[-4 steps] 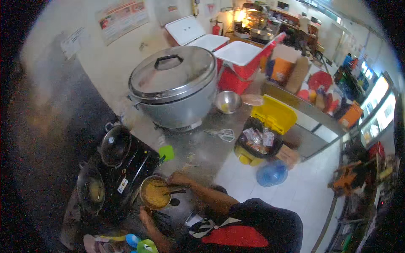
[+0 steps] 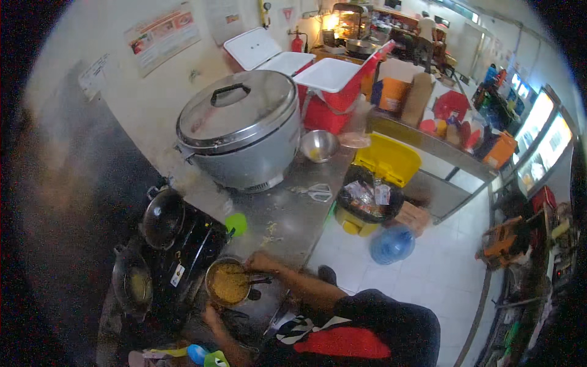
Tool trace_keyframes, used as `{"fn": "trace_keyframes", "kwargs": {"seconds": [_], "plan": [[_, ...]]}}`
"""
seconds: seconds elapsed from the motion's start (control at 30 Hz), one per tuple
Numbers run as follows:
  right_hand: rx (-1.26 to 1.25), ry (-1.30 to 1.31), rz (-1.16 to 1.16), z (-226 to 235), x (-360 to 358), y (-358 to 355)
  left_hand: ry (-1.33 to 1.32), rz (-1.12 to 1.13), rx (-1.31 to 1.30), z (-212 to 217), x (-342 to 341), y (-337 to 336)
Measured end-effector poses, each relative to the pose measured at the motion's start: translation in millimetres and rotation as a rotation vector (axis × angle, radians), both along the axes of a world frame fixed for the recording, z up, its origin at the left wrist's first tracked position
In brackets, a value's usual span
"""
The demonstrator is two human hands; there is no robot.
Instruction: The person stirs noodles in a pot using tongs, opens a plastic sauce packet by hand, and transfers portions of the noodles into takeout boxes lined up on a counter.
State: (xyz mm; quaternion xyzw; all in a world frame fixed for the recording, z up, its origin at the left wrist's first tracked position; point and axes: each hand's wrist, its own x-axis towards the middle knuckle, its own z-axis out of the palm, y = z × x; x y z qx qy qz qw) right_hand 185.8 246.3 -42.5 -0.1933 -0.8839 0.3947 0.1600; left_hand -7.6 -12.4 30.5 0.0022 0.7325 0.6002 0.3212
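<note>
A round metal pot [image 2: 210, 287] full of yellow food that looks like noodles [image 2: 227, 284] sits near me, beside the black stove. My left hand [image 2: 212, 315] is closed at the pot's near lower edge; the grip is partly hidden and blurred. At the upper right of the rim, my right hand [image 2: 262, 262] is closed around a dark, thin utensil [image 2: 260, 281] lying across the noodles. Its exact kind is unclear. Left of the pot, the stove [image 2: 195, 248] bears two dark woks, the farther one [image 2: 164, 219] and the nearer one [image 2: 132, 282] with some liquid inside.
A large lidded grey cooker [image 2: 244, 153] stands at the back of the steel counter [image 2: 275, 214]. Near it are a metal bowl [image 2: 319, 145], scissors [image 2: 319, 192], a green object [image 2: 236, 224] and red coolers [image 2: 327, 113]. On the floor are a yellow bin [image 2: 354, 225] and a blue bottle [image 2: 392, 244].
The whole view has shifted slightly, with the background sliding left. Over the noodles, the dark utensil has changed its angle a little. Both hands stay at the pot.
</note>
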Motion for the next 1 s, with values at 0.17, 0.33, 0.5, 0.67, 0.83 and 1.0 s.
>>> {"fn": "trace_keyframes", "kwargs": {"seconds": [0.17, 0.33, 0.5, 0.67, 0.83, 1.0], "plan": [[-0.238, -0.105, -0.056, 88, 52, -18, 0.080, -0.067, -0.097, 11, 22, 2], [-0.055, -0.191, -0.245, 89, 78, -17, 0.154, -0.222, -0.068, 63, 56, 31], [-0.347, 0.004, -0.418, 100, 126, -33, 0.192, -0.359, -0.078, 110, 95, 42], [-0.415, 0.163, -0.639, 128, 245, -64, 0.292, -0.612, -0.020, 87, 142, 73], [-0.579, 0.348, -0.970, 135, 378, -118, 0.662, -1.043, -0.045, 72, 246, 138], [-0.603, 0.379, -1.281, 127, 540, -177, 0.427, -1.279, 0.101, 23, 411, 183]]}}
